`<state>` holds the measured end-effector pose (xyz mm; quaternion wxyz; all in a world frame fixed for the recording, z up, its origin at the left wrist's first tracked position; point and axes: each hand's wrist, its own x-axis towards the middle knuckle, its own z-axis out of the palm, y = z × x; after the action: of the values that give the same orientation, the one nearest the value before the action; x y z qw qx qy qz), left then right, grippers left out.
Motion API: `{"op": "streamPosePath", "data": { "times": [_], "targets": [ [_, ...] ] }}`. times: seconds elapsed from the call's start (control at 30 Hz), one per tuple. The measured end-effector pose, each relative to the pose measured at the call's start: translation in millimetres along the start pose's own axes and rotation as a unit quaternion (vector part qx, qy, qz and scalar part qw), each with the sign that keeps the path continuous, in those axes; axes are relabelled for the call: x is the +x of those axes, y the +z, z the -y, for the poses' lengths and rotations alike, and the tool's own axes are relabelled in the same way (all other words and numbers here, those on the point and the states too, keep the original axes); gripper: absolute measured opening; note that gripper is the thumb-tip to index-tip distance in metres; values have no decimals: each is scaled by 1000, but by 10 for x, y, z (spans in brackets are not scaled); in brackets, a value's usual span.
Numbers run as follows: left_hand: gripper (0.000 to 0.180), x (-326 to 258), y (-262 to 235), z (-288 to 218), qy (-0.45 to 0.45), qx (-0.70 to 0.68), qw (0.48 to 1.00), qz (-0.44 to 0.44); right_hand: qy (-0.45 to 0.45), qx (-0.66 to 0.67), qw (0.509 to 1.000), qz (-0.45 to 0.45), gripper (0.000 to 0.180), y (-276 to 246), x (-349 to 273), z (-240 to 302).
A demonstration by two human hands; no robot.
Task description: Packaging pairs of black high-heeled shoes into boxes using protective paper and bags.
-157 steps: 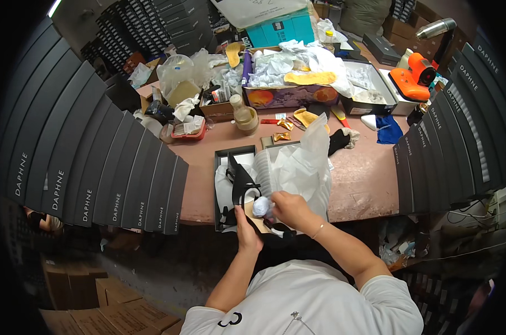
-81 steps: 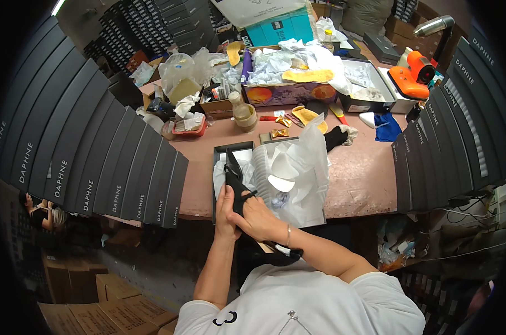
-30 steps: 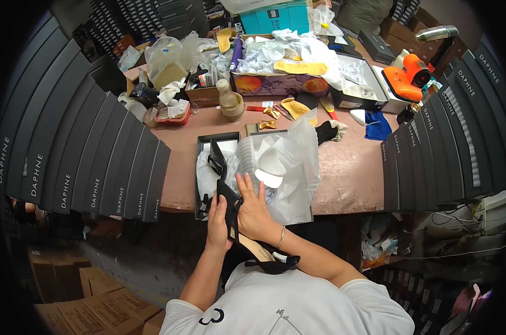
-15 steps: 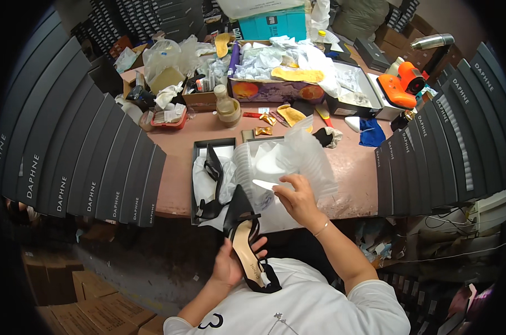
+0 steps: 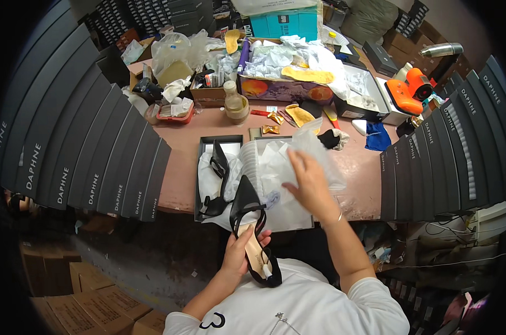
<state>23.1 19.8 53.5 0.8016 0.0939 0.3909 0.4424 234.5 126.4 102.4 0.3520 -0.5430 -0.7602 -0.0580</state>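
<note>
Shoe (image 5: 246,192), black, lies in the left hand's (image 5: 236,254) grip, at the near right corner of the shoebox (image 5: 225,139). Right hand (image 5: 311,187), fingers spread, hovers over tissue (image 5: 272,159) right of the shoebox; the white piece it pinched moments ago is out of sight, leaving it apparently free. Palm hidden, fingertips blurred.

On my feed the right hand (image 5: 313,190) is blurred, its fingers (image 5: 297,163) soft-edged. The black shoe (image 5: 244,194) hides part of the left hand (image 5: 236,254). Dark stacked boxes (image 5: 88,151) block my view of the left edge of the counter (image 5: 359,167); the white shirt (image 5: 325,301) runs off my frame's lower border.
</note>
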Motion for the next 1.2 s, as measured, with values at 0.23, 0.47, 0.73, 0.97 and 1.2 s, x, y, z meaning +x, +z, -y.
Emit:
{"op": "streamPosePath", "data": {
  "times": [0.23,0.47,0.73,0.97,1.2],
  "targets": [
    [43,244,62,-50,-32,-34,999,12,27,-77,968,235,50,513,-342,-583],
    [42,376,-14,-118,-69,-73,993,56,-50,-127,941,311,47,280,-592,-388],
    [29,363,86,4,35,-35,998,39,60,413,866,275,44,-248,-385,618],
    [37,275,63,-154,-67,-85,991,82,-93,191,959,188,35,-161,-348,441],
    [41,-3,313,209,64,112,992,-4,-21,57,993,98,40,361,-267,650]
  ]
}}
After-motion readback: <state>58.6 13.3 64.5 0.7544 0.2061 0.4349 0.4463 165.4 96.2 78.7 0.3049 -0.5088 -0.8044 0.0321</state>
